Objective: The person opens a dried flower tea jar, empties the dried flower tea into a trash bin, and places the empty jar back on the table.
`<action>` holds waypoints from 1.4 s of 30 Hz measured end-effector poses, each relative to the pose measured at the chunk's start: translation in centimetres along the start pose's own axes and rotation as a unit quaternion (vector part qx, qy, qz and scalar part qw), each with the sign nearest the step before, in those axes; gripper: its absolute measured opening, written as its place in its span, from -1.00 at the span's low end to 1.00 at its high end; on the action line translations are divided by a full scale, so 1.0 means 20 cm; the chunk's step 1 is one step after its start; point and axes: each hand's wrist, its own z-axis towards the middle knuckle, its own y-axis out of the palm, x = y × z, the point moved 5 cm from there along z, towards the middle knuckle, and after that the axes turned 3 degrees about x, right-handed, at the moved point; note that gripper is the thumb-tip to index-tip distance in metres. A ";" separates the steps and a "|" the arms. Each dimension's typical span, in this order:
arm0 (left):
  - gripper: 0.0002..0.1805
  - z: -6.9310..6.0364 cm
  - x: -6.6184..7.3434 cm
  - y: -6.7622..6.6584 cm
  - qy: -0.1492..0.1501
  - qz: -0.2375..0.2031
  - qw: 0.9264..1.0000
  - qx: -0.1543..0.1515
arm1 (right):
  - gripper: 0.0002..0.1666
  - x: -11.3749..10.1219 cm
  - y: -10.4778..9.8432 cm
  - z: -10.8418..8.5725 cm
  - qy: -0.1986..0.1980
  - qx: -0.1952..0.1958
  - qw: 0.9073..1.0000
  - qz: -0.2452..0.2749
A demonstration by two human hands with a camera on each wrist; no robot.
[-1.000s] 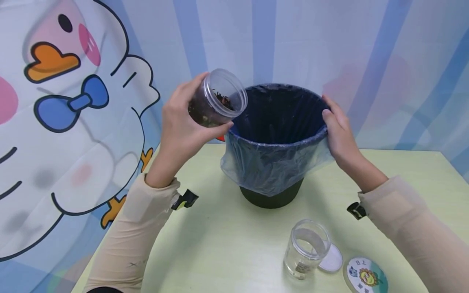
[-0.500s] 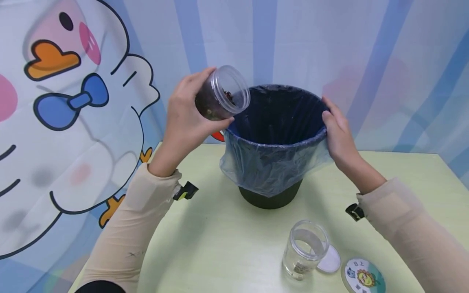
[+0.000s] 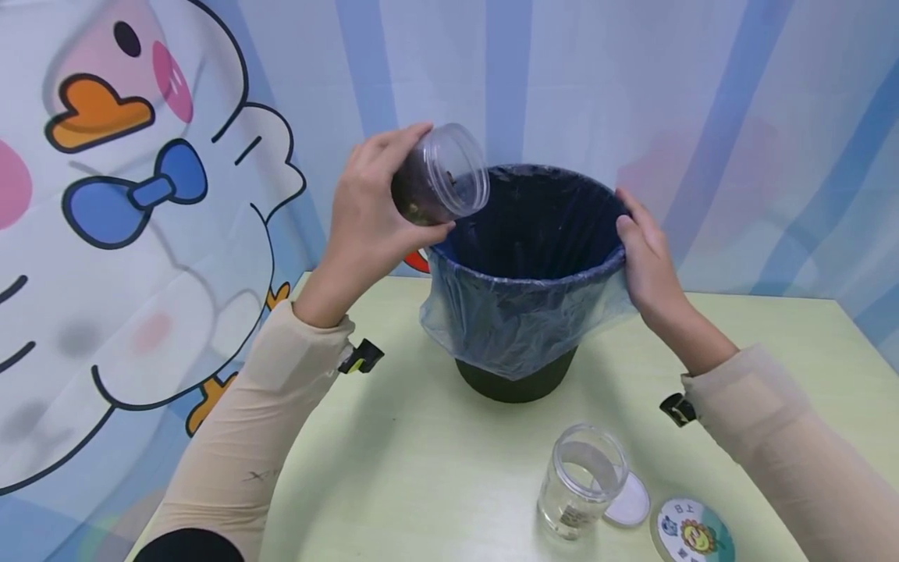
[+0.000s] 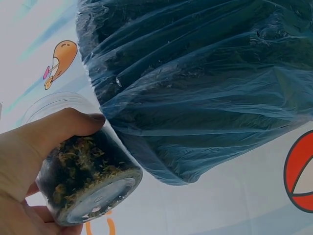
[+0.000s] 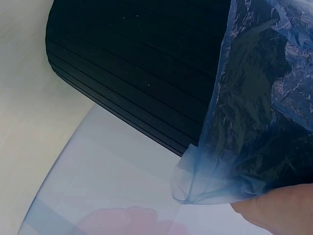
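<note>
My left hand (image 3: 368, 203) grips a clear plastic jar (image 3: 421, 183), tilted with its mouth toward the bin opening, at the left rim. Dark, leafy dried bits (image 4: 80, 169) lie inside the jar, best seen in the left wrist view. The black trash bin (image 3: 518, 384) stands on the table, lined with a translucent blue plastic bag (image 3: 523, 336) folded over its rim. At the right rim, my right hand (image 3: 649, 269) holds the bin edge and bag, thumb outside; its other fingertips are partly hidden. The right wrist view shows part of that hand (image 5: 283, 208) against the bag.
A clear jar without a lid (image 3: 572, 511) stands on the table (image 3: 421, 468) in front of the bin. Beside it lie a white disc (image 3: 630, 503) and a round lid with a sunflower picture (image 3: 694, 532). A cartoon-printed cloth (image 3: 154, 312) hangs at left and behind.
My left hand has moved right, tipping the jar further toward the bin; less of its contents shows through its mouth. The right hand stays at the rim.
</note>
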 end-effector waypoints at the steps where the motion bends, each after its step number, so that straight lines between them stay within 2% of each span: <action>1: -0.04 0.00 0.00 0.00 0.004 0.002 1.000 0.000 | -0.36 0.00 0.00 0.00 0.000 0.000 1.000 0.000; 7: -0.05 0.02 0.02 0.02 0.023 0.006 1.000 -0.015 | -0.36 0.00 0.00 0.00 -0.002 0.000 1.000 -0.001; 13: -0.05 0.03 0.02 0.05 0.027 0.019 0.999 -0.039 | -0.36 0.01 0.00 0.00 0.001 0.000 1.000 -0.001; 22: -0.06 0.05 0.02 0.07 0.050 0.026 0.997 -0.045 | -0.36 0.00 0.00 0.00 -0.004 0.001 1.000 0.002; 36: -0.07 0.09 0.06 0.12 0.099 0.030 0.993 -0.057 | -0.37 0.00 0.00 0.00 -0.008 0.000 1.000 0.004; 42: -0.10 0.09 0.06 0.13 0.097 0.033 0.993 -0.064 | -0.37 0.00 0.00 0.00 -0.012 0.003 1.000 0.005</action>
